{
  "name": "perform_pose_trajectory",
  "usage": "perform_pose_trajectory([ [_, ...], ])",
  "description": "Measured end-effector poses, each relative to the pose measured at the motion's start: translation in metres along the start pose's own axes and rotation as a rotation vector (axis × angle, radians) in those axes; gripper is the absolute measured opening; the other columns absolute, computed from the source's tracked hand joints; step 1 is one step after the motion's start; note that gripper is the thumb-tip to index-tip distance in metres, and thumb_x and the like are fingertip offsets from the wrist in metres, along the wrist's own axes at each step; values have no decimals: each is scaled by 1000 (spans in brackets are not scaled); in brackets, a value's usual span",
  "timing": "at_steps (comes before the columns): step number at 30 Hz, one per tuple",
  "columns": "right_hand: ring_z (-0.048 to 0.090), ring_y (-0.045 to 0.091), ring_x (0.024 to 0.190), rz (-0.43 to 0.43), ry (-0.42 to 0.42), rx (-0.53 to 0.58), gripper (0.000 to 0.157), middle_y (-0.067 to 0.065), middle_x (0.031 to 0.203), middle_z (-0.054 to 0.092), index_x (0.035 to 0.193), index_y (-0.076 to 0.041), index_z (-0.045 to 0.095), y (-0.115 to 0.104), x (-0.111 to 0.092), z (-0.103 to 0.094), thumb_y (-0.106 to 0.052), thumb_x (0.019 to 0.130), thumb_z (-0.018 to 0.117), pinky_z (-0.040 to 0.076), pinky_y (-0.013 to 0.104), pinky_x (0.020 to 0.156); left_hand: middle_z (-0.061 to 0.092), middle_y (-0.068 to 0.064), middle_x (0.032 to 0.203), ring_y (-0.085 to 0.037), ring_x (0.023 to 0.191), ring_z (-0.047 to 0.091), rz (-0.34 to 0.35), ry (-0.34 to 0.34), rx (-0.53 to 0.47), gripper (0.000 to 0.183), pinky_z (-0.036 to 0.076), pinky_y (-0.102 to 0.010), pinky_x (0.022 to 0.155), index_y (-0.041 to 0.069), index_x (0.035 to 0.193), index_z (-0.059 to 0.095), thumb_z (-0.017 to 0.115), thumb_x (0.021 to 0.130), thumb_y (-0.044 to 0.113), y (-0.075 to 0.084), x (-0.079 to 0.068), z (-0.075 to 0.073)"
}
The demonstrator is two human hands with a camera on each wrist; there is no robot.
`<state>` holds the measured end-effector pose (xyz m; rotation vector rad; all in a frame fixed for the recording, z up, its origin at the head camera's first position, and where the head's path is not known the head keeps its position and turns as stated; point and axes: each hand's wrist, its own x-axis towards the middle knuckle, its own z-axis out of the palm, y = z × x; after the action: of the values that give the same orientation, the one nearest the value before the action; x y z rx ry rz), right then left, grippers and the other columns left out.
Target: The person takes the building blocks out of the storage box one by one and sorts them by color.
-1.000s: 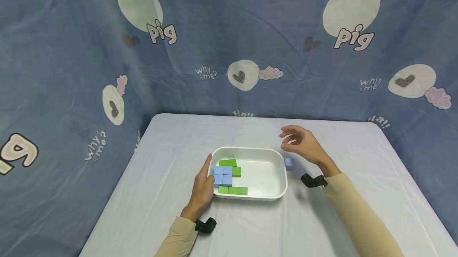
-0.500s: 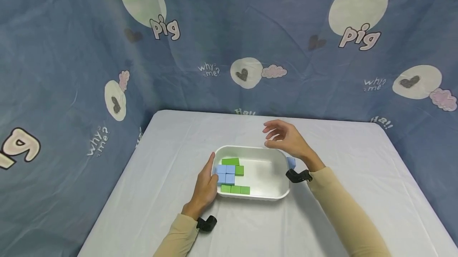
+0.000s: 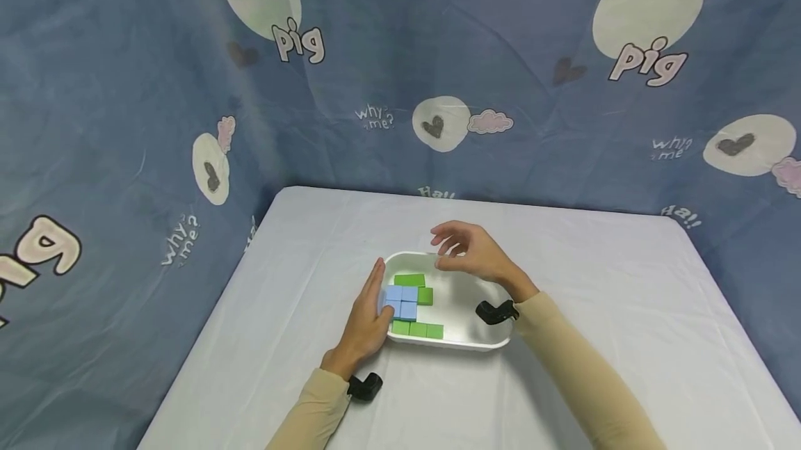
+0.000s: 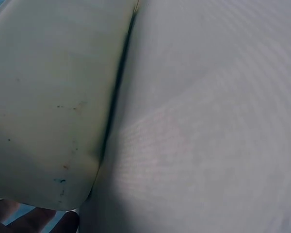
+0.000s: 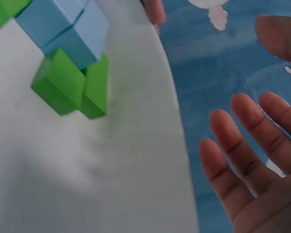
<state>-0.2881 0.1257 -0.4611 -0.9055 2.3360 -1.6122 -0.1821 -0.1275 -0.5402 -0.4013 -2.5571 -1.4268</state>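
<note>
A white plastic tray (image 3: 462,311) stands on the table, its side wall filling the left of the left wrist view. My left hand (image 3: 361,325) grips its left end, thumb over the rim and fingers along the outside. Blue blocks (image 3: 402,302) are grouped by that thumb, seen close in the right wrist view. Green blocks (image 3: 418,330) line the near side, a long green one (image 3: 409,280) lies toward the back, and another green block (image 3: 425,296) sits beside the blue group. Over the tray's far rim hovers my right hand (image 3: 473,252), fingers loosely bent, holding nothing.
A white cloth (image 3: 300,227) covers the table. Behind it hangs a blue patterned curtain (image 3: 350,151). Black wrist cameras sit on both wrists, the right one (image 3: 496,312) overlapping the tray's right end in the head view.
My right hand has moved left, from beyond the tray's right end to over its far rim. The blue block right of the tray is now hidden by the right arm. The left hand stays at the tray.
</note>
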Motion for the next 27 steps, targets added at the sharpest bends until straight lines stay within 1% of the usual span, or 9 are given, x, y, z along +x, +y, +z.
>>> perform_pose_trajectory([
  [2,69,26,92,-1,-26,-12,47,12,111,71,124,-8,69,1,2,4,-12,80,85,59,41,80,21,-20,166,-26,153,18,3,-3,2,83,15,-43,124,-5,160,19,52,83,-3,0,1,0],
  [6,70,27,84,7,-85,-12,41,18,108,71,119,-3,72,3,5,13,-7,80,82,59,39,76,22,-19,166,-25,153,19,7,-6,7,83,16,-43,124,-4,160,20,52,83,-2,0,3,1],
  [8,69,27,82,9,-112,-6,40,19,107,71,118,1,71,4,7,18,-6,80,81,58,36,74,22,-19,166,-25,153,19,7,-4,10,83,17,-44,123,-4,160,20,51,83,-2,0,3,1],
  [9,69,30,83,11,-126,-4,40,21,106,71,118,4,71,-1,7,20,-4,80,80,58,39,75,22,-18,166,-25,153,19,7,-4,11,83,17,-44,123,-4,160,20,51,83,-2,0,3,1],
  [12,69,28,82,5,-158,-24,41,21,106,71,118,5,70,0,9,27,-4,80,81,59,37,75,22,-18,166,-25,153,20,10,-1,9,83,17,-43,123,-4,160,20,50,82,-3,0,3,0],
  [15,70,25,81,-2,-198,-61,42,19,104,72,118,6,70,4,11,35,-6,79,82,59,37,76,22,-19,166,-25,153,19,4,-3,1,84,17,-43,123,-5,160,20,49,81,-3,0,1,-1],
  [16,70,22,80,-6,-208,-75,42,17,103,73,118,4,71,10,12,38,-8,79,82,59,33,75,22,-19,166,-25,153,19,1,-3,-1,84,17,-44,123,-5,160,20,48,81,-3,1,1,-1],
  [22,69,15,73,-13,-270,-132,35,9,98,74,110,1,74,16,12,49,-11,79,85,58,29,72,22,-20,166,-27,153,20,-4,6,-4,83,18,-47,123,-5,160,19,46,81,-4,2,-1,0],
  [27,68,13,69,6,-321,-172,32,2,95,74,107,-3,75,19,12,56,-9,78,87,58,27,67,22,-20,166,-26,153,19,-1,12,-10,82,17,-43,123,-4,160,20,45,81,-5,2,-1,1],
])
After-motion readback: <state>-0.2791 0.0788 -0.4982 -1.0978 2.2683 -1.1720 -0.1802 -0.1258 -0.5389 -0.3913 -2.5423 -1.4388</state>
